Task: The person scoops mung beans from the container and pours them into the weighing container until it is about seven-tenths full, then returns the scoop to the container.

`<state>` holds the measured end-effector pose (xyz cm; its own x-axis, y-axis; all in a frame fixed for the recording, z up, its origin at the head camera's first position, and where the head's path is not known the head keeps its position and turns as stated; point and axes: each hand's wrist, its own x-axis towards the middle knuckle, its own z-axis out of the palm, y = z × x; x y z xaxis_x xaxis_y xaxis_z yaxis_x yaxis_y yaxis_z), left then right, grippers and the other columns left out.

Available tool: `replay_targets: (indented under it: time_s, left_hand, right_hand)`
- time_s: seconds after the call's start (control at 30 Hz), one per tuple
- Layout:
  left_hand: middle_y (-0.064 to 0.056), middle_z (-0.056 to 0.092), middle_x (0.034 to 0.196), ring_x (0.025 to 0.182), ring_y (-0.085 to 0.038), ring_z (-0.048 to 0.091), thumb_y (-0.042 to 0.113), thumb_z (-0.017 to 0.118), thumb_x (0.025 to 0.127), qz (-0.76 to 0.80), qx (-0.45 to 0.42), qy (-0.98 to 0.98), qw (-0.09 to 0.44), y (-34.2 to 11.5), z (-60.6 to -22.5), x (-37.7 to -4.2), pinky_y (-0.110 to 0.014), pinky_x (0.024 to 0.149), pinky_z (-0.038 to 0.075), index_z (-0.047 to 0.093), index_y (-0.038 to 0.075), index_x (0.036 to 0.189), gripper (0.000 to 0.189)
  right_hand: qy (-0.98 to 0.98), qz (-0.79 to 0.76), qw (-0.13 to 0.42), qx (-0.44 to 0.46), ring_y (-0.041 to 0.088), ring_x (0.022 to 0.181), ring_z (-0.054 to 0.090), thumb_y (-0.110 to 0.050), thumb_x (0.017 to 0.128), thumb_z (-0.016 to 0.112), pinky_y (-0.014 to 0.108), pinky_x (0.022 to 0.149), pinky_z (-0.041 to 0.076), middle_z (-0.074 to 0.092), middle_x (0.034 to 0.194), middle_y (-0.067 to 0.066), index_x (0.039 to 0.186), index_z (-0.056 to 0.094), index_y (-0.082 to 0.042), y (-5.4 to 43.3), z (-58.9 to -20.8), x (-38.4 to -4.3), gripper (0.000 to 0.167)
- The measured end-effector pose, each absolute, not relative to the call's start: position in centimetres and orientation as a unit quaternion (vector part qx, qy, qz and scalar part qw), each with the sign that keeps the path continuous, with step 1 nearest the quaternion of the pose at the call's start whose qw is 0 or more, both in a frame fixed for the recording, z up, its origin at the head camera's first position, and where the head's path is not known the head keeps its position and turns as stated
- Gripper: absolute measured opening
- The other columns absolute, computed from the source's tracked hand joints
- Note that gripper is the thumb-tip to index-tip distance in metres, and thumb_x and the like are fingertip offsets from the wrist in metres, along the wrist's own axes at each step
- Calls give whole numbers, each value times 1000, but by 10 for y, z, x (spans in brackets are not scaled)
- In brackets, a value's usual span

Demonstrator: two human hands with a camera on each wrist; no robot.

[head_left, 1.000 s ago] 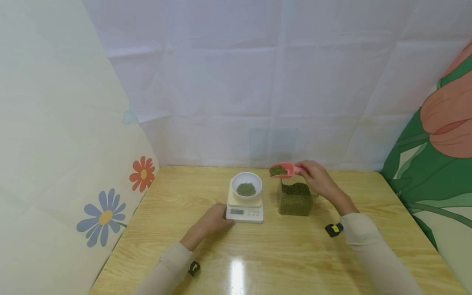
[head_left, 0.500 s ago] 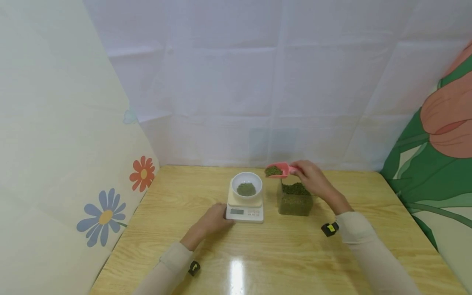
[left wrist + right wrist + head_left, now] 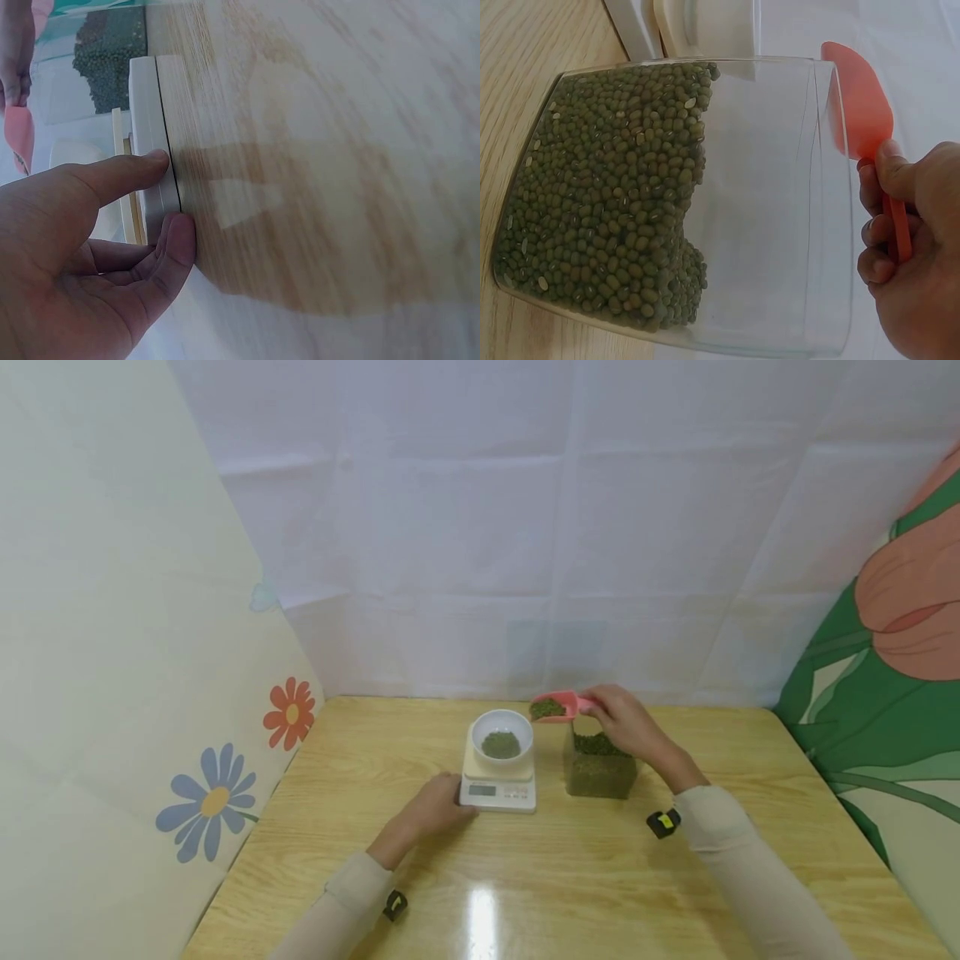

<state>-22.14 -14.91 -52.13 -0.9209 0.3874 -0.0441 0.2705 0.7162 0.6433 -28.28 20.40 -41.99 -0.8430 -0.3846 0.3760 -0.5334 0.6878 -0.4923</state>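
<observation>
My right hand grips the handle of a pink scoop, loaded with green mung beans. The scoop is level, its tip near the right rim of a white bowl that has mung beans in the bottom. That bowl sits on a white kitchen scale. With thumb and curled fingers, my left hand holds the scale's front left corner; in the left wrist view the thumb lies on its edge. A clear container, partly filled with mung beans, stands right of the scale, below my right hand.
Everything stands on a wood-grain table. A white cloth hangs behind its far edge, and flower-printed panels rise at the left and right. Each wrist carries a small black strap device.
My right hand has moved left with the loaded scoop, from above the container to beside the bowl's rim. The left hand, scale and bowl have stayed in place.
</observation>
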Motion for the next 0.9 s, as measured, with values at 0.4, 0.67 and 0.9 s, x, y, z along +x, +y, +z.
replay_targets:
  time_s: [0.4, 0.67, 0.9]
  left_hand:
    - [-8, 72, 99, 81, -15, 63, 15, 83, 89, 338, 179, 920, 89, -149, -523, -222, -35, 78, 60, 70, -1, 118, 35]
    - [-9, 72, 99, 80, -15, 63, 16, 83, 89, 331, 184, 922, 83, -149, -523, -222, -37, 78, 61, 71, 0, 115, 33]
    - [-9, 72, 99, 80, -15, 63, 15, 83, 90, 333, 181, 921, 89, -149, -522, -222, -35, 77, 60, 71, -1, 116, 33]
  right_hand:
    - [-909, 306, 114, 260, 41, 109, 66, -11, 107, 62, 60, 97, 55, 73, 112, 22, 118, 72, 5, 196, -419, -283, 22]
    - [-908, 306, 109, 263, 41, 109, 66, -11, 106, 63, 60, 98, 54, 74, 112, 21, 117, 73, 4, 191, -421, -284, 21]
    - [-912, 301, 99, 262, 43, 115, 65, -14, 107, 62, 62, 102, 53, 73, 117, 23, 120, 72, 3, 186, -421, -284, 24]
